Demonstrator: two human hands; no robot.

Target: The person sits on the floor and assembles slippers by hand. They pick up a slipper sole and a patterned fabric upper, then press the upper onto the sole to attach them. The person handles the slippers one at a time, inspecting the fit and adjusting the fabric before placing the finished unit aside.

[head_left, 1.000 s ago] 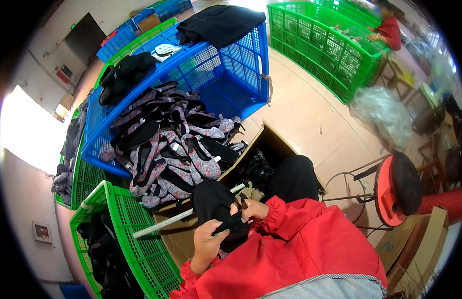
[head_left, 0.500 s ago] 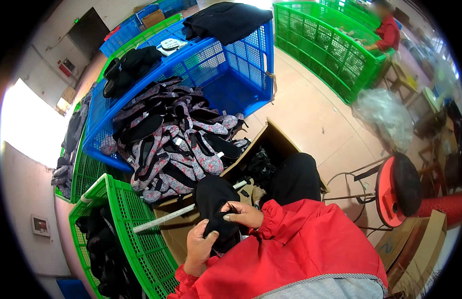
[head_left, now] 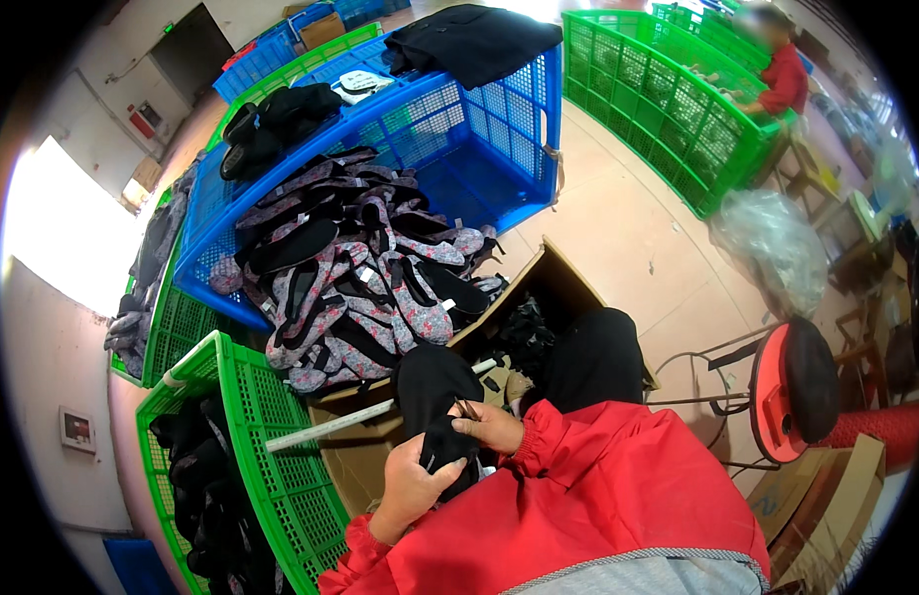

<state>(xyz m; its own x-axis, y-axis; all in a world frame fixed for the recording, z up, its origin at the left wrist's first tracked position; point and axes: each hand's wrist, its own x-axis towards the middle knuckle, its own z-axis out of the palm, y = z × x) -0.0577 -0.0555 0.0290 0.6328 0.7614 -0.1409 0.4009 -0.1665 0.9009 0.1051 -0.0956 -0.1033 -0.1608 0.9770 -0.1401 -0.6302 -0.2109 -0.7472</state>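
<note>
Over my lap, my left hand (head_left: pixel 417 484) pinches a black fabric piece (head_left: pixel 441 443) between thumb and fingers. My right hand (head_left: pixel 492 427) is closed on the upper edge of the same piece, thumb on top. A thin dark pointed thing (head_left: pixel 465 409) sticks out by the right fingertips; its kind is too small to tell. Whether the fabric is a whole slipper cannot be made out. Past my knees lies a heap of floral slippers (head_left: pixel 415 307) with black soles, spilling from a tipped blue crate (head_left: pixel 484 164).
A green crate (head_left: pixel 271 436) with black fabric pieces stands at my left. A white rod (head_left: pixel 330 428) crosses a cardboard box (head_left: pixel 568 273) before me. On the right are a red-and-black round stool (head_left: pixel 792 387) and a clear plastic bag (head_left: pixel 772 238). A person works at a green crate (head_left: pixel 658 109).
The whole view has shifted slightly. My left hand has moved a little to the right, and the black fabric between my hands now lies differently, with more of it showing.
</note>
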